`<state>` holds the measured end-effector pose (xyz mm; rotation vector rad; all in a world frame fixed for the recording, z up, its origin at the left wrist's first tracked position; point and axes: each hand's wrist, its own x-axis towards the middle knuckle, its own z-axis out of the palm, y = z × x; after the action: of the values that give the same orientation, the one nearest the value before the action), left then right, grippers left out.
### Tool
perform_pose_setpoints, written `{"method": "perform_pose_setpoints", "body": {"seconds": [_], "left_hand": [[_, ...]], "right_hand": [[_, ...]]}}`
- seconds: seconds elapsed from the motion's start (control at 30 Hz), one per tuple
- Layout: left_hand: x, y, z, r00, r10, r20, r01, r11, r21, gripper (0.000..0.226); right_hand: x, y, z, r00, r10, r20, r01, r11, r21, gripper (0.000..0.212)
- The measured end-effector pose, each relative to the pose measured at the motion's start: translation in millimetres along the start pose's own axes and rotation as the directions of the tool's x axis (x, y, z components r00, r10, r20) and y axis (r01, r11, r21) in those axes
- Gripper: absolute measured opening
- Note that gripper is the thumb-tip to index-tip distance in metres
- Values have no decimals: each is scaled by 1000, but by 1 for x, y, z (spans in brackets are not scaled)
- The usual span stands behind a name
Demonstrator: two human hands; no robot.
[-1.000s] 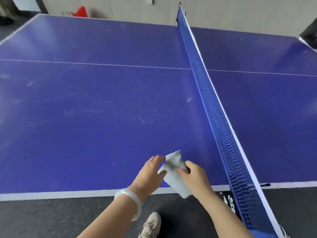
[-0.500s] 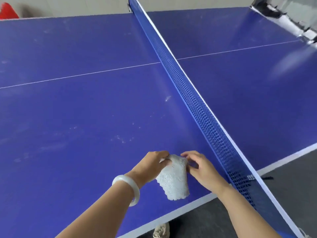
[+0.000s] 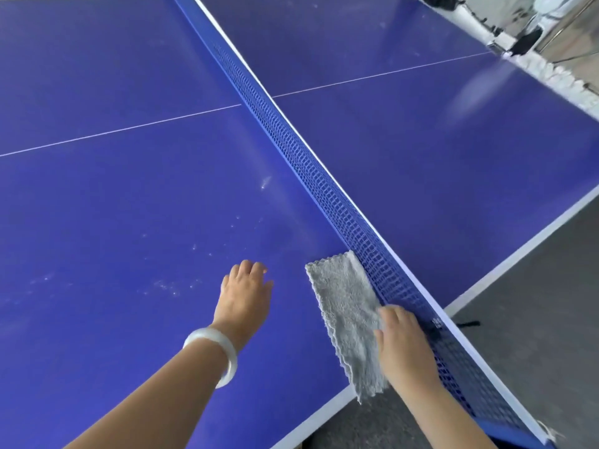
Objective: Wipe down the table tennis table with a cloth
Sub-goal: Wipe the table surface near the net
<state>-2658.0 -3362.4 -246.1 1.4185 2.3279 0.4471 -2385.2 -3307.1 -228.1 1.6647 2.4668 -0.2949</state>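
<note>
Fingers (image 3: 241,270) of the left hand (image 3: 244,296) are lying released and fairly straight at about six o'clock in the view, holding nothing. Whether they are touching the blue desk (image 3: 129,205) or hovering just over it I cannot tell. A pale bracelet (image 3: 215,351) is sitting on that wrist. Out at nine o'clock from this hand, pale specks and smears (image 3: 168,285) are showing on the surface, so this half is looking unwiped. At three o'clock from the left hand, the grey cloth (image 3: 346,315) is lying spread flat on the desk. Its long side is running along the foot of the net (image 3: 324,176) and its near end is hanging over the desk's white edge. The right hand (image 3: 405,341) is pressing down on the cloth's near right part, its fingers relaxed on top rather than clenched round it. By my judgement the wiping is only beginning: the cloth is laid out, and nearly the whole surface on both sides of the net is waiting to be done.
</note>
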Motion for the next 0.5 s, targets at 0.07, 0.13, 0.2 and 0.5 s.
{"method": "perform_pose_setpoints", "body": {"seconds": [0.07, 0.13, 0.2, 0.5], "left_hand": [[-16, -19, 12, 998, 53, 37, -57, 994, 98, 41], [-26, -30, 20, 992, 112, 59, -121, 976, 182, 49], [-33, -37, 27, 986, 166, 35, -169, 958, 231, 51], [-38, -44, 43, 973, 233, 4, -222, 922, 318, 61]], "right_hand": [[11, -14, 9, 984, -174, -35, 175, 984, 40, 53], [33, -22, 20, 949, -314, 20, 314, 949, 17, 64], [53, -19, 36, 937, -344, 56, 346, 938, -35, 57], [51, -23, 68, 965, -233, -122, 224, 971, -81, 61]]}}
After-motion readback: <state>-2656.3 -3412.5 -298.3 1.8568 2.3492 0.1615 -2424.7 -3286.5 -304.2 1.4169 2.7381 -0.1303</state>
